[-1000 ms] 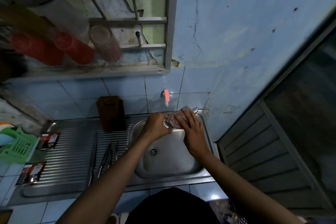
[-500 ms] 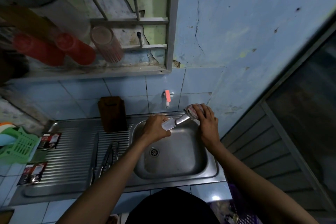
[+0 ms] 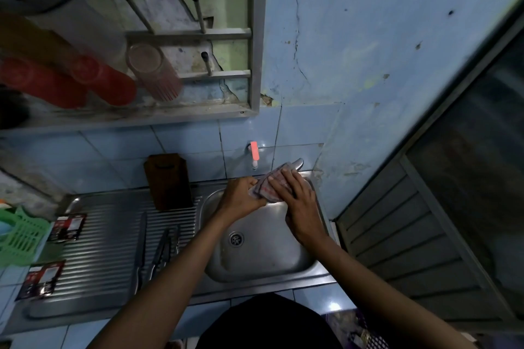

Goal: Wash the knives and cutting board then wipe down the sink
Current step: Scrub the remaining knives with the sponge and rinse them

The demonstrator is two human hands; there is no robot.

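Over the back of the steel sink (image 3: 263, 261), my left hand (image 3: 242, 197) grips the handle end of a knife (image 3: 298, 163). Only the blade's rounded tip shows, pointing at the back right corner. My right hand (image 3: 297, 201) holds a patterned cloth (image 3: 266, 190) folded round the blade, right next to my left hand. The dark brown cutting board (image 3: 168, 181) stands upright against the tiled wall on the drainboard. Several other knives (image 3: 158, 252) lie on the ribbed drainboard, left of the basin.
A tap with a pink handle (image 3: 254, 153) sticks out of the wall above the basin. A green basket (image 3: 19, 235) and two dark packets (image 3: 68, 227) sit at the left. Red cups (image 3: 107, 82) lie on the shelf above. A dark louvred door (image 3: 411, 235) stands close on the right.
My right hand slid the cloth out to the blade's tip, then back along the blade to my left hand. The knife's tip now pokes out past the cloth.
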